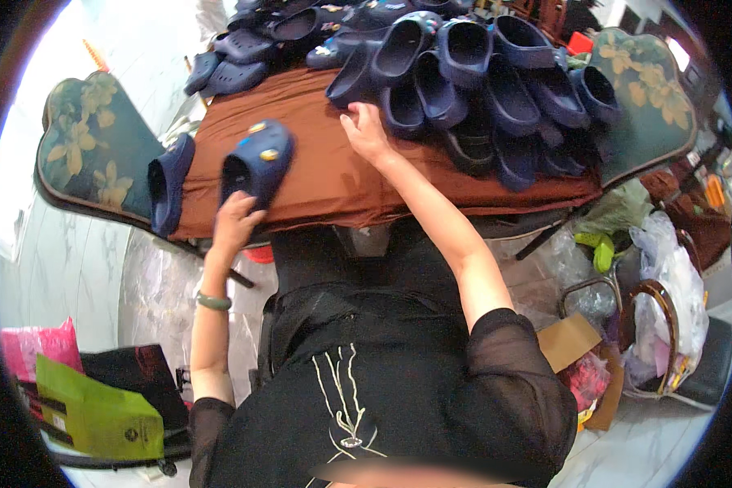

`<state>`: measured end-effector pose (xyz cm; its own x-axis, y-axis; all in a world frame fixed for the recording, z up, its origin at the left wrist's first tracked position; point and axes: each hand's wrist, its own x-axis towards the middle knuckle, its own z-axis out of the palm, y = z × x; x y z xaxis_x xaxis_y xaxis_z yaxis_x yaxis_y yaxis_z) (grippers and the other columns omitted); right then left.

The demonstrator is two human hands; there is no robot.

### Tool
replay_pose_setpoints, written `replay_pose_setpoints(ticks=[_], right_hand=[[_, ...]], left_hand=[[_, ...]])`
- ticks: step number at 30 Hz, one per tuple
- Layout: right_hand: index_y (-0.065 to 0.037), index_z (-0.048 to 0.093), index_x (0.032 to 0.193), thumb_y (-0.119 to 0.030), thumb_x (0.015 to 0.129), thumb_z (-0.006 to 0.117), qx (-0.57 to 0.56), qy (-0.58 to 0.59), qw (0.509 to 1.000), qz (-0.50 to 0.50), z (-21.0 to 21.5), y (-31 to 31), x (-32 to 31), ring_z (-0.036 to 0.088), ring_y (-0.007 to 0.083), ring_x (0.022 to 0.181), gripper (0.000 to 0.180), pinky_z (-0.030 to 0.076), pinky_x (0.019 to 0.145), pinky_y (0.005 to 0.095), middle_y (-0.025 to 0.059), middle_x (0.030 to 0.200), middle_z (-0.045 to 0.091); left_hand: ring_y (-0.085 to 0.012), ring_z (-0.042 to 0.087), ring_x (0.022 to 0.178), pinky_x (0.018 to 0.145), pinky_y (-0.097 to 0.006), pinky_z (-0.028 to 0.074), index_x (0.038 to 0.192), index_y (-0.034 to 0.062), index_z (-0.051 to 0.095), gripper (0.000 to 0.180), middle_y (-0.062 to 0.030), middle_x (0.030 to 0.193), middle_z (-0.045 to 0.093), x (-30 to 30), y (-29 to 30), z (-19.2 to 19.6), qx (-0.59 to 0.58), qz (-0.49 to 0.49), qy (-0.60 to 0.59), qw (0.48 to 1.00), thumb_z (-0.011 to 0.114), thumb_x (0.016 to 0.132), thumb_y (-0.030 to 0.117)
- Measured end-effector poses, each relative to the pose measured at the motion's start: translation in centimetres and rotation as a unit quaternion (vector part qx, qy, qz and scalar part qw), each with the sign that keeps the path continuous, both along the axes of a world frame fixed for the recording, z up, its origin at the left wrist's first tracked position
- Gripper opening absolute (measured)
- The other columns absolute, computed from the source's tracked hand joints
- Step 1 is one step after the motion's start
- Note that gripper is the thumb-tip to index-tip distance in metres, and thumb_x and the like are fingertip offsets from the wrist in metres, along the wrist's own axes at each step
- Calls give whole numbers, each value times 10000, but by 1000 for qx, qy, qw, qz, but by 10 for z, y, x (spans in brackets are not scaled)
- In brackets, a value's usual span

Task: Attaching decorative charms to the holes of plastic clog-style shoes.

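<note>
My left hand is closed on the heel end of a navy clog, which has colourful charms on its toe. That clog is over the brown cloth on the table. Beside it, at the table's left edge, lies another navy clog. My right hand reaches to the near-left side of a heap of navy clogs, its fingers apart. Its fingertips are at the lower end of one clog; whether they touch it I cannot tell.
More navy clogs, some with charms, lie along the far left. Flowered dark-green table ends stick out on both sides. A green bag stands at lower left. At right are a cardboard box, plastic bags and a chair's curved arm.
</note>
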<state>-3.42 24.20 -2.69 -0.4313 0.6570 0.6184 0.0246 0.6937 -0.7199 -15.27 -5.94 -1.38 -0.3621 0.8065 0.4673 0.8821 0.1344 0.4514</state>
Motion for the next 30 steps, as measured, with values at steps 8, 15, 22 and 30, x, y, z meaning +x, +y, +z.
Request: replay_pose_setpoints(ticks=[8,15,22,30], right_hand=[[-7,477,1225,-267,819,608,-91,-10,966,240,-19,-4,25,457,258,1148,500,369,959,338,168,1240,475],[79,333,1317,-374,762,659,-211,-6,957,200,-23,25,-17,357,309,1272,787,271,1051,342,253,1349,372],[-14,479,1255,-459,694,702,-7,-209,947,243,2,17,-4,395,317,1219,750,301,1026,354,225,1296,425],[-64,585,1062,-355,857,552,106,-233,941,221,23,-3,21,593,322,946,358,448,817,401,156,1010,628]], left_hand=[[-172,525,757,692,-301,428,800,-29,563,239,-81,790,529,49,42,40,-197,-211,-59,955,695,738,161],[-164,595,846,795,-320,460,970,-8,604,379,-91,889,634,40,102,43,65,13,-678,732,568,865,355],[-200,613,700,663,-295,513,873,-15,589,188,-121,840,629,25,121,14,173,-34,-699,693,566,728,103],[-202,604,631,605,-291,495,852,-42,596,237,-118,767,624,31,111,14,87,-46,-716,691,587,706,144]])
